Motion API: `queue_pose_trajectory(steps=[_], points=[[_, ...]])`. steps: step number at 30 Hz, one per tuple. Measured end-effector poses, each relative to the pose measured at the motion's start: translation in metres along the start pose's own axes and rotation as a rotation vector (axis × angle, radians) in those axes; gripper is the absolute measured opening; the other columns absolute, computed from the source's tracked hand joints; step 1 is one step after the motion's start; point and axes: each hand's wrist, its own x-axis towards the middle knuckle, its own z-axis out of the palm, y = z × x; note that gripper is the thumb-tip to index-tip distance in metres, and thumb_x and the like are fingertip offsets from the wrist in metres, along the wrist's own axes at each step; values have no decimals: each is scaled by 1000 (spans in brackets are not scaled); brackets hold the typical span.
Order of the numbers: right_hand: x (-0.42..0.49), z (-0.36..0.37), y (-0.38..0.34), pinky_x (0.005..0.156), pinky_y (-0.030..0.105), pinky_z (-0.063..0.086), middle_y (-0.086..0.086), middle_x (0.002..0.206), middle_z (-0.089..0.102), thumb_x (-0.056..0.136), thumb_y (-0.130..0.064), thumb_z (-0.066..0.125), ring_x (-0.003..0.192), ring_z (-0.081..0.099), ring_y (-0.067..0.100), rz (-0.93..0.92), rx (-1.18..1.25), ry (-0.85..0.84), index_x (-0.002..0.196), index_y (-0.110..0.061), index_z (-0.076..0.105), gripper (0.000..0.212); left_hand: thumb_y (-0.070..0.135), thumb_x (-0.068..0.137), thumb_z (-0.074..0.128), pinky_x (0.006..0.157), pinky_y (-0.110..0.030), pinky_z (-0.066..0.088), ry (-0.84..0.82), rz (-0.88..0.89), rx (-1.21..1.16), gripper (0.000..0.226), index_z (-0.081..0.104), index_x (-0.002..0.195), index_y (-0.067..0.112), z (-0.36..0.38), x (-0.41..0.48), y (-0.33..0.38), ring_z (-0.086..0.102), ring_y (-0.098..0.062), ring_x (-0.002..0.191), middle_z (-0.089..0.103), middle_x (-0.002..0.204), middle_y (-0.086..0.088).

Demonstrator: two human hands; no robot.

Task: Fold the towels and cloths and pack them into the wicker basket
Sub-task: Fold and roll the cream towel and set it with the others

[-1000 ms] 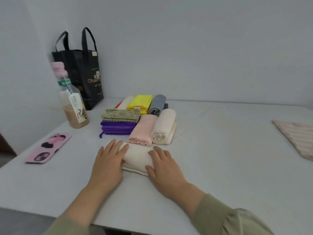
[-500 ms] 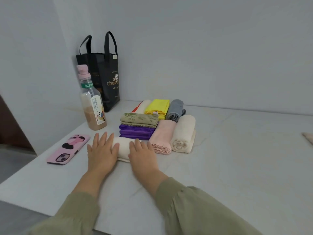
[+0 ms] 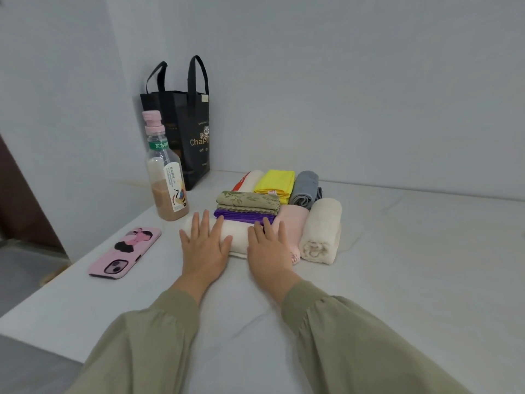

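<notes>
I have one cream rolled towel (image 3: 238, 237) under both palms. It lies crosswise at centre frame, its far side against the purple cloth (image 3: 241, 216). My left hand (image 3: 203, 245) and right hand (image 3: 270, 248) lie flat on it, fingers straight and slightly spread, gripping nothing.

Behind it I count seven more pieces:
- a green leaf-print cloth (image 3: 247, 200) stacked on the purple one
- a pink roll (image 3: 292, 223)
- a second cream roll (image 3: 322, 231)
- a grey roll (image 3: 305, 189)
- a yellow cloth (image 3: 274, 182)
- a white cloth with a red edge (image 3: 250, 179)

There is also one bottle (image 3: 167, 177), one black bag (image 3: 184, 137) and one pink phone (image 3: 125, 251).

The table (image 3: 397, 265) has wide bare surface across the right of the frame and in front of my sleeves. Its left edge runs down towards the lower left, with the phone close beside it.

A second ago the towel lay nearer to me, in front of the pink roll. Now it sits further left and up against the purple cloth.
</notes>
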Motion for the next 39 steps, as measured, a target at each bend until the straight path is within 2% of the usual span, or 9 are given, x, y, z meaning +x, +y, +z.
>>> queue_pose_trajectory(steps=[2, 5, 7, 10, 15, 25, 28, 32, 39], points=[[-11, 3, 0, 115, 54, -2, 12, 159, 13, 98, -23, 27, 147, 3, 28, 78, 81, 46, 150, -6, 16, 56, 44, 101, 24, 115, -55, 0, 40, 44, 13, 56, 18, 152, 25, -3, -6, 3, -5, -22, 148, 6, 161, -3], [-37, 1, 5, 106, 55, 31, 11, 137, 53, 79, -24, 30, 133, 44, 29, 181, 234, 230, 126, -7, 59, 58, 43, 96, 22, 115, -53, -2, 107, 143, -9, 58, 27, 150, 22, -4, -23, 16, -1, -24, 148, 15, 160, -5], [-54, 1, 18, 104, 54, 33, 11, 130, 58, 72, -21, 31, 128, 49, 30, 164, 269, 310, 117, -10, 62, 55, 39, 97, 28, 116, -51, -1, 119, 219, -48, 54, 29, 149, 22, -3, -36, 35, 0, -24, 148, 15, 160, -5], [-77, 4, 49, 111, 48, 26, 12, 129, 56, 72, -17, 33, 129, 44, 31, 202, 355, 447, 116, -11, 56, 50, 29, 99, 36, 117, -46, 1, 106, 337, -102, 53, 27, 150, 21, 2, -52, 73, 0, -22, 148, 14, 160, -5], [-116, 9, 113, 112, 51, 20, 17, 135, 51, 78, -12, 40, 135, 38, 35, 405, 435, 400, 124, -2, 55, 50, 23, 88, 34, 115, -48, 18, 129, 486, -302, 54, 40, 141, 14, 8, -73, 144, 16, -23, 144, 32, 152, -10], [-194, 16, 242, 118, 41, 10, 9, 148, 35, 92, -11, 41, 143, 16, 26, 727, 351, 286, 138, -8, 39, 46, 19, 98, 39, 118, -38, -5, -60, 577, -397, 63, 7, 153, 18, 23, -109, 295, -10, -18, 147, 0, 161, -3], [-216, 15, 280, 118, 40, 7, 8, 148, 34, 92, -11, 40, 144, 14, 26, 825, 316, 255, 139, -9, 38, 47, 25, 99, 37, 118, -39, -4, -149, 651, -338, 63, 4, 153, 21, 28, -111, 322, -11, -18, 147, -3, 161, -2], [-238, 17, 327, 118, 48, 2, 9, 155, 22, 93, -16, 38, 146, 5, 25, 951, 220, 110, 143, -12, 33, 51, 48, 100, 22, 120, -42, -2, -459, 743, -96, 59, 5, 153, 30, 34, -107, 338, -8, -16, 148, -4, 161, 2], [-251, 17, 374, 113, 58, -1, 14, 159, 1, 88, -21, 38, 146, -1, 33, 1202, 111, -80, 132, -11, 48, 46, 52, 99, 24, 120, -40, -2, -473, 717, -136, 59, 10, 153, 33, 35, -105, 340, -6, -12, 147, -2, 161, 6]])
